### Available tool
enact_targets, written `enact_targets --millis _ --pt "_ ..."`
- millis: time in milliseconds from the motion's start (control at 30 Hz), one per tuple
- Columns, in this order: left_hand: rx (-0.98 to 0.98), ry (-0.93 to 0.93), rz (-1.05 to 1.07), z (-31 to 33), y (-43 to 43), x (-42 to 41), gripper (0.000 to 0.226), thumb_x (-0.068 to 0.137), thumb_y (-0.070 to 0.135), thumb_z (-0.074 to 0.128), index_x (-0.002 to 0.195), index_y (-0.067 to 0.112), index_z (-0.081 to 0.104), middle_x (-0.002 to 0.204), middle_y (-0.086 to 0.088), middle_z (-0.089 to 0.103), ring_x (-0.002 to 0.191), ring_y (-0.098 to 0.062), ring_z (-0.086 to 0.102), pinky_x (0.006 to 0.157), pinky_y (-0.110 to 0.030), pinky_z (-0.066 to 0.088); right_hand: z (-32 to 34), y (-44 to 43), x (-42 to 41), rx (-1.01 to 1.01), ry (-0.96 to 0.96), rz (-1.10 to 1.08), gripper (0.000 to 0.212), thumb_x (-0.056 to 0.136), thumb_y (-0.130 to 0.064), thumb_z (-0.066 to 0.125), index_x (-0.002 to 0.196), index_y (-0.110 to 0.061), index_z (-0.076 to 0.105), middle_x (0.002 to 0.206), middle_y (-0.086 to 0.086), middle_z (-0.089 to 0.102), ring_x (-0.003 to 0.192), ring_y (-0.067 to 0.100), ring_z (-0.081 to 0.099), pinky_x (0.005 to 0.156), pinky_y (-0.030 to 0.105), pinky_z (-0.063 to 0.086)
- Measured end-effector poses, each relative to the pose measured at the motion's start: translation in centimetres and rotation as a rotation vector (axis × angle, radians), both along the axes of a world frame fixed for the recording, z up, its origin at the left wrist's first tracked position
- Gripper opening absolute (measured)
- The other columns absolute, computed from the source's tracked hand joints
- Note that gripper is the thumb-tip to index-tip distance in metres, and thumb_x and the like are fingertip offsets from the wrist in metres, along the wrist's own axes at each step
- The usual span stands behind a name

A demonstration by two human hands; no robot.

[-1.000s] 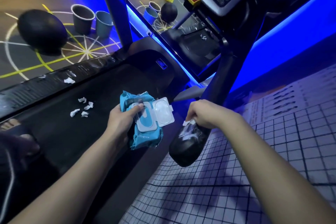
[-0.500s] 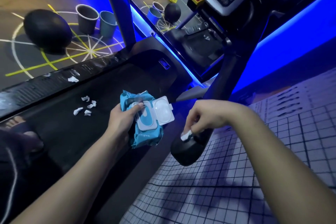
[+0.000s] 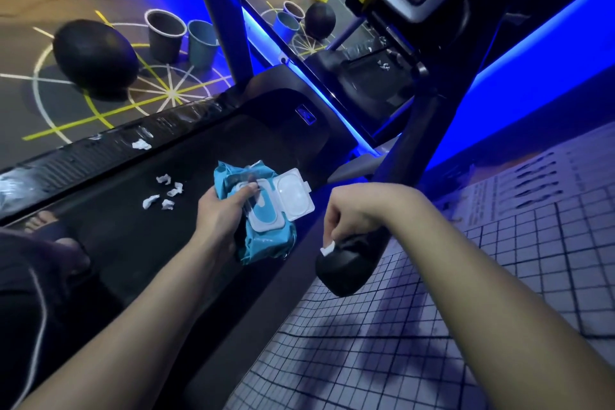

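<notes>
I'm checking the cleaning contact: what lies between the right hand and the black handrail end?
A small white wipe, pinched by the right hand and touching the black handrail end, as the head view shows.

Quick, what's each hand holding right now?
Left hand: grips the blue wet-wipes pack, lid flipped open.
Right hand: pinches a small white wipe against the black treadmill handrail end.
</notes>
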State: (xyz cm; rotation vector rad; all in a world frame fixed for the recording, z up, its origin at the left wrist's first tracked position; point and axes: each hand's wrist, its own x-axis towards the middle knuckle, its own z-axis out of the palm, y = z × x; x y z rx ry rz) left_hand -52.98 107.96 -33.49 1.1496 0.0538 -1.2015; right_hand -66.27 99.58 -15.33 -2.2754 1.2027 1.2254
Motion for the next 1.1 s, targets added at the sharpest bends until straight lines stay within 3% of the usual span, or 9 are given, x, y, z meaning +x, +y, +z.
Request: enact_targets --millis 67,167,300,467,567,667,767,833,1100 --pt "-0.006 0.005 -0.005 0.1 0.0 -0.1 0.022 0.093 0.011 0.080 0.114 0.009 0.075 0.107 -0.018 0.079 0.090 -0.031 0.079 0.081 -0.046 0.066 1.4 0.5 0.0 0.034 0.000 -0.005 0.014 0.081 -0.027 0.073 0.086 -0.038 0.080 0.082 -0.014 0.075 0.082 0.008 0.070 0.073 0.025 0.057" --pt "-0.012 -0.028 -0.007 0.2 -0.1 -0.2 0.020 0.092 0.012 0.081 0.111 0.010 0.077 0.110 -0.022 0.078 0.091 -0.030 0.075 0.094 -0.057 0.062 4.0 0.5 -1.6 0.046 -0.087 -0.025 0.004 0.079 -0.034 0.078 0.081 -0.038 0.080 0.083 -0.016 0.075 0.073 -0.001 0.064 0.065 0.017 0.047" --pt "-0.026 -0.033 -0.004 0.2 -0.1 -0.5 0.021 0.091 0.013 0.082 0.111 0.011 0.077 0.111 -0.023 0.077 0.095 -0.034 0.077 0.094 -0.058 0.062 3.8 -1.1 -4.4 -0.291 -0.601 -0.211 0.009 0.086 -0.021 0.075 0.088 -0.027 0.082 0.076 -0.016 0.069 0.064 -0.004 0.057 0.057 0.008 0.039" --pt "-0.054 -0.027 -0.024 0.7 0.2 -1.2 0.022 0.090 0.011 0.083 0.112 0.011 0.077 0.104 -0.017 0.080 0.100 -0.037 0.078 0.092 -0.053 0.063 0.0 1.1 -4.9 -0.259 -0.415 -0.183 0.022 0.081 -0.014 0.066 0.085 -0.028 0.082 0.073 -0.009 0.064 0.063 -0.005 0.056 0.053 0.008 0.038" --pt "-0.069 -0.033 -0.044 1.3 0.2 -1.2 0.022 0.092 0.011 0.081 0.113 0.010 0.077 0.105 -0.015 0.080 0.094 -0.032 0.079 0.086 -0.047 0.064 0.2 3.6 -5.4 -0.240 -0.476 -0.163 0.027 0.080 -0.013 0.062 0.083 -0.031 0.081 0.069 -0.009 0.063 0.064 -0.004 0.055 0.055 0.008 0.038" --pt "-0.084 -0.059 -0.062 1.7 0.4 -1.3 0.021 0.093 0.012 0.080 0.114 0.010 0.076 0.102 -0.013 0.081 0.089 -0.027 0.079 0.075 -0.038 0.063 1.9 4.9 -7.0 -0.131 -0.619 -0.220 0.024 0.081 -0.010 0.068 0.082 -0.031 0.081 0.077 -0.007 0.069 0.067 0.002 0.059 0.063 0.020 0.048" --pt "-0.078 -0.080 -0.072 1.9 0.8 -1.5 0.022 0.093 0.012 0.081 0.115 0.010 0.076 0.101 -0.010 0.081 0.084 -0.022 0.079 0.066 -0.031 0.061 1.7 2.8 -9.9 -0.445 -0.978 -0.471 0.022 0.087 -0.005 0.069 0.090 -0.023 0.081 0.090 -0.009 0.073 0.081 0.003 0.066 0.078 0.020 0.052" --pt "-0.073 -0.115 -0.083 2.1 1.2 -1.6 0.022 0.093 0.013 0.081 0.114 0.009 0.076 0.100 -0.011 0.080 0.077 -0.016 0.077 0.060 -0.027 0.059 0.3 2.4 -10.5 -0.644 -0.945 -0.516 0.021 0.087 -0.008 0.069 0.089 -0.025 0.081 0.090 -0.010 0.071 0.079 0.003 0.063 0.079 0.025 0.051" --pt "-0.059 -0.189 -0.058 2.8 1.9 -1.5 0.020 0.092 0.014 0.081 0.111 0.009 0.077 0.097 -0.007 0.080 0.084 -0.020 0.072 0.079 -0.034 0.059 -3.0 8.8 -8.2 -0.538 -0.912 -0.293 0.023 0.086 -0.004 0.066 0.092 -0.020 0.082 0.091 -0.010 0.065 0.094 0.006 0.054 0.081 0.007 0.038"
